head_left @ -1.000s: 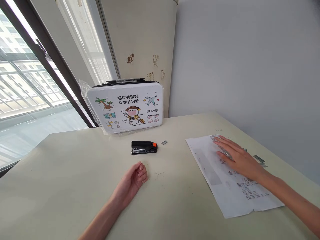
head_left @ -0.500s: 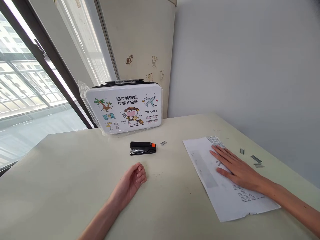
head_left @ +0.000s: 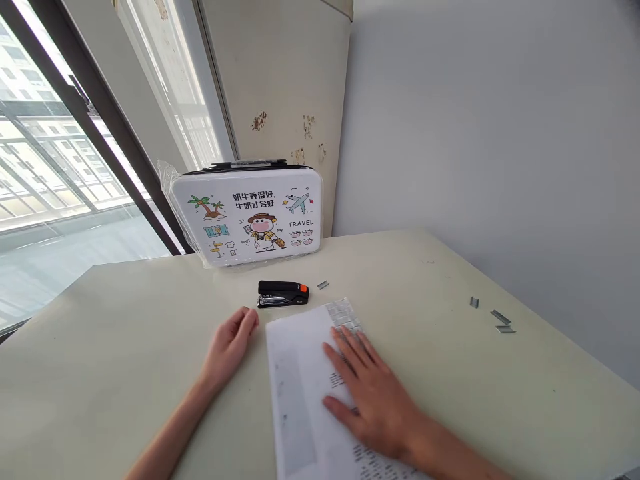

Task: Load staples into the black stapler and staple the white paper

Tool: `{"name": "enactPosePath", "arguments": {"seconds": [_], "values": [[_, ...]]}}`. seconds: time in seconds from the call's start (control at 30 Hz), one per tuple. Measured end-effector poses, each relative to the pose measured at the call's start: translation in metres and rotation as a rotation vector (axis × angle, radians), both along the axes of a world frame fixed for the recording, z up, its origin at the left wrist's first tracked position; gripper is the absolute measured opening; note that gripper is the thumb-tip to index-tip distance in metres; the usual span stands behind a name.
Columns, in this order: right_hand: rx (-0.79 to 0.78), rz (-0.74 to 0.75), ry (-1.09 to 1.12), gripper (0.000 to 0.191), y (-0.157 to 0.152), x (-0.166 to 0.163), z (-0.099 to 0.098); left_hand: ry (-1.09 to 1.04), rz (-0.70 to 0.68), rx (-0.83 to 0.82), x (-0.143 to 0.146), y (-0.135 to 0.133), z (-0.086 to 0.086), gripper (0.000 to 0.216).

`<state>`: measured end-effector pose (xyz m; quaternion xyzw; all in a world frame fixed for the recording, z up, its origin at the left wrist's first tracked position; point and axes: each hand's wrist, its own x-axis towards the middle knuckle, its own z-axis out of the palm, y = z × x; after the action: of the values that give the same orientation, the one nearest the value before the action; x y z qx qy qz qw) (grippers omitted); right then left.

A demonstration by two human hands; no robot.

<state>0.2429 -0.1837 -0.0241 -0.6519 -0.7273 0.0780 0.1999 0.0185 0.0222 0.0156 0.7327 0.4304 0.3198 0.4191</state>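
Note:
My right hand (head_left: 373,390) lies flat and open on a printed white sheet of paper (head_left: 300,373), fingers spread, pressing it to the pale table (head_left: 125,320). The sheet sits in front of me at the table's middle. My left hand (head_left: 231,343) rests on the table just left of the sheet's upper corner, fingers loosely curled, holding nothing. A black stapler with an orange end (head_left: 283,294) lies a little beyond both hands. A short strip of staples (head_left: 323,285) lies right of the stapler.
A white cartoon-printed case in plastic wrap (head_left: 247,215) stands upright at the table's far edge against a wall column. Several staple strips (head_left: 497,319) lie near the right edge by the grey wall. A large window is at the left.
My right hand has slid the paper from the right side of the table leftward to the middle. My left hand has shifted slightly forward toward the sheet's corner. The stapler has not moved.

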Motion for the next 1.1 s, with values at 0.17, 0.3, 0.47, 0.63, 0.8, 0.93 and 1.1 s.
{"name": "enactPosePath", "arguments": {"seconds": [0.17, 0.3, 0.47, 0.63, 0.8, 0.93, 1.1], "values": [[0.035, -0.018, 0.135, 0.076, 0.022, -0.061, -0.002, 0.148, 0.264, 0.113, -0.038, 0.045, -0.001, 0.036], [0.041, -0.037, 0.163, 0.078, 0.029, -0.080, -0.007, 0.148, 0.302, 0.102, -0.050, 0.050, -0.001, 0.039], [0.040, -0.049, 0.187, 0.073, 0.026, -0.079, 0.001, 0.203, 0.256, 0.127, -0.046, 0.049, -0.005, 0.037], [0.243, -0.126, 0.298, 0.048, 0.033, -0.040, 0.019, 0.239, 0.242, 0.147, -0.043, 0.049, -0.008, 0.038], [0.245, -0.310, 0.266, 0.028, 0.060, 0.048, 0.008, 0.281, 0.241, 0.155, -0.041, 0.046, -0.007, 0.038], [0.174, -0.344, 0.237, 0.025, 0.073, 0.096, -0.005, 0.299, 0.239, 0.162, -0.041, 0.045, -0.008, 0.039], [0.128, -0.311, 0.238, 0.027, 0.072, 0.103, -0.008, 0.322, 0.233, 0.153, -0.040, 0.046, -0.009, 0.040]]}}
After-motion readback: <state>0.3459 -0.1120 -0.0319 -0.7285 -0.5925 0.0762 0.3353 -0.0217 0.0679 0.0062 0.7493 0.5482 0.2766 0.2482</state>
